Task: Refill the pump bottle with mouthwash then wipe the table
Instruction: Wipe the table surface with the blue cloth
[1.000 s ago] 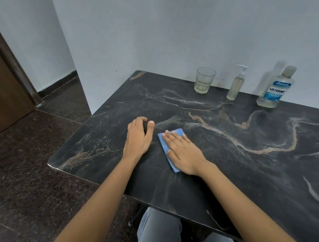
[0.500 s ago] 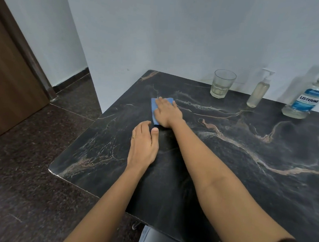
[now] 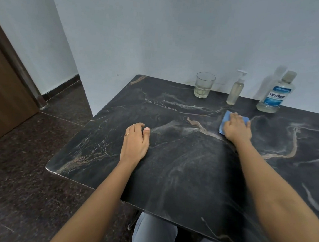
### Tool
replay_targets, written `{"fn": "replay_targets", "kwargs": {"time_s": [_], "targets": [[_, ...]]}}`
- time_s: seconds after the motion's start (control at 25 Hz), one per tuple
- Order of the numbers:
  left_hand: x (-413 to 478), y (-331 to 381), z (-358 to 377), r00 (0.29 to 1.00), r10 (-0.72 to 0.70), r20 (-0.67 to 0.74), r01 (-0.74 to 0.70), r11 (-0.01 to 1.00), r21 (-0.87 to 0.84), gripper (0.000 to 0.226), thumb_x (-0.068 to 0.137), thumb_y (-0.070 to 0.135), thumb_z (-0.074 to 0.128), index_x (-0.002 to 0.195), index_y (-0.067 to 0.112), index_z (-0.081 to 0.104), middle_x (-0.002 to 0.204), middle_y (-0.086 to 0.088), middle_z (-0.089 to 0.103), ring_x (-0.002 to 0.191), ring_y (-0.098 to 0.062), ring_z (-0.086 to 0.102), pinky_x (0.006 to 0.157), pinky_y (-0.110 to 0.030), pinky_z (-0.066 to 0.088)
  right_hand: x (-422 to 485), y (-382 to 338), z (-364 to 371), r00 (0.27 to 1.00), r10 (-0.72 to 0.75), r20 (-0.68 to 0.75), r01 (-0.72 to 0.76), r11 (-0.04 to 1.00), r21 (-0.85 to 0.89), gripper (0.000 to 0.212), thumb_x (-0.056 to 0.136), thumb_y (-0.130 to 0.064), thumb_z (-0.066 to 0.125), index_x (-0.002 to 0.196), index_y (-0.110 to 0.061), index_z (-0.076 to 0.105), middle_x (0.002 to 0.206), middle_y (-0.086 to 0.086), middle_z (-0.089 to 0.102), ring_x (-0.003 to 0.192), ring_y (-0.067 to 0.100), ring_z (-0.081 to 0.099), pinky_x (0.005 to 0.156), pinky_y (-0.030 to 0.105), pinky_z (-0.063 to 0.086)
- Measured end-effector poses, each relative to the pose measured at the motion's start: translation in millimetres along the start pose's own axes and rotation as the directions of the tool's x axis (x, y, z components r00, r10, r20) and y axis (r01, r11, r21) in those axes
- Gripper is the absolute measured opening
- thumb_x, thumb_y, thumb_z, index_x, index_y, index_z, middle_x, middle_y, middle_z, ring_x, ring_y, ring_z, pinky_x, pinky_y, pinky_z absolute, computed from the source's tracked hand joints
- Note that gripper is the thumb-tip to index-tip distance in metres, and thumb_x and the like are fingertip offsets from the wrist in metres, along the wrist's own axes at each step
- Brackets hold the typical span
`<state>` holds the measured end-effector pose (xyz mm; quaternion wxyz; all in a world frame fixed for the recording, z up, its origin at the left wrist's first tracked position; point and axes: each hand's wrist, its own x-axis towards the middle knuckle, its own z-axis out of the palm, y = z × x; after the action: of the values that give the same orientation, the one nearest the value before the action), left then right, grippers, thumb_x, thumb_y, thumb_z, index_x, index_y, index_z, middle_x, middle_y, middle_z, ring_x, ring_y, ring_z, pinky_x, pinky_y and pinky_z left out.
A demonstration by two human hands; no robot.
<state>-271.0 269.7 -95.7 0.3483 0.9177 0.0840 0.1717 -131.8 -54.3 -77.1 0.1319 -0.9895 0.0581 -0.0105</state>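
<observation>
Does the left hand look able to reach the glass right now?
Probably yes: the left hand rests empty on the table, with nothing standing between it and the glass.

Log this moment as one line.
phase: table wipe | right hand: pressing blue cloth on table | left hand: resting on table, empty | pump bottle: upright

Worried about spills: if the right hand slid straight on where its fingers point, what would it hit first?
Probably the pump bottle, just ahead of the right hand and cloth; depth unclear.
</observation>
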Motion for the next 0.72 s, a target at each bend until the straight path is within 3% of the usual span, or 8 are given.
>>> {"fn": "replay_targets", "kwargs": {"time_s": [0.24, 0.44, 0.52, 0.6, 0.72], "targets": [[-9, 8, -7, 0.993, 0.084, 0.078, -0.081, 0.996, -0.035, 0.035, 0.102, 0.036, 0.034, 0.115, 0.011, 0.055, 0.113, -0.002, 0.059, 0.114, -0.022, 0.048, 0.093, -0.033, 0.039, -81, 100, -28, 0.972, 0.232, -0.027, -0.231, 0.972, 0.033, 0.056, 0.096, -0.024, 0.017, 0.15, -0.008, 0.018, 0.16, 0.006, 0.012, 0.147, 0.019, 0.009, 0.12, 0.045, 0.0], [-17, 13, -10, 0.989, 0.096, 0.111, -0.091, 0.995, -0.046, 0.036, 0.102, 0.041, 0.033, 0.112, 0.013, 0.054, 0.1, 0.001, 0.06, 0.099, -0.021, 0.054, 0.086, -0.04, 0.044, -178, 94, -28, 0.949, 0.312, -0.045, -0.313, 0.95, -0.002, 0.057, 0.097, -0.025, 0.02, 0.15, -0.006, 0.015, 0.16, 0.008, 0.011, 0.147, 0.019, 0.009, 0.12, 0.046, 0.0], [-24, 16, -11, 0.99, 0.086, 0.112, -0.077, 0.994, -0.082, 0.037, 0.102, 0.041, 0.033, 0.111, 0.012, 0.054, 0.096, 0.001, 0.061, 0.094, -0.021, 0.056, 0.083, -0.04, 0.045, -221, 64, -21, 0.976, 0.218, -0.022, -0.219, 0.975, -0.037, 0.057, 0.098, -0.029, 0.019, 0.151, -0.008, 0.013, 0.16, 0.007, 0.009, 0.148, 0.018, 0.008, 0.119, 0.044, 0.0], [-33, 18, -13, 0.989, 0.088, 0.12, -0.075, 0.992, -0.103, 0.037, 0.102, 0.04, 0.033, 0.112, 0.011, 0.054, 0.094, 0.0, 0.061, 0.089, -0.019, 0.057, 0.079, -0.038, 0.044, -262, 21, -4, 1.0, 0.014, -0.007, -0.014, 0.998, -0.063, 0.06, 0.096, -0.035, 0.012, 0.151, -0.011, 0.012, 0.16, 0.004, 0.01, 0.148, 0.017, 0.008, 0.118, 0.042, 0.001], [-49, 23, -18, 0.991, 0.068, 0.115, -0.051, 0.988, -0.144, 0.035, 0.103, 0.038, 0.033, 0.109, 0.01, 0.053, 0.089, -0.002, 0.061, 0.083, -0.018, 0.055, 0.073, -0.032, 0.039, -302, -54, 24, 0.945, -0.326, 0.01, 0.326, 0.944, -0.042, 0.074, 0.085, -0.041, 0.002, 0.149, -0.011, 0.022, 0.157, 0.005, 0.021, 0.146, 0.02, 0.017, 0.118, 0.043, 0.005]]}}
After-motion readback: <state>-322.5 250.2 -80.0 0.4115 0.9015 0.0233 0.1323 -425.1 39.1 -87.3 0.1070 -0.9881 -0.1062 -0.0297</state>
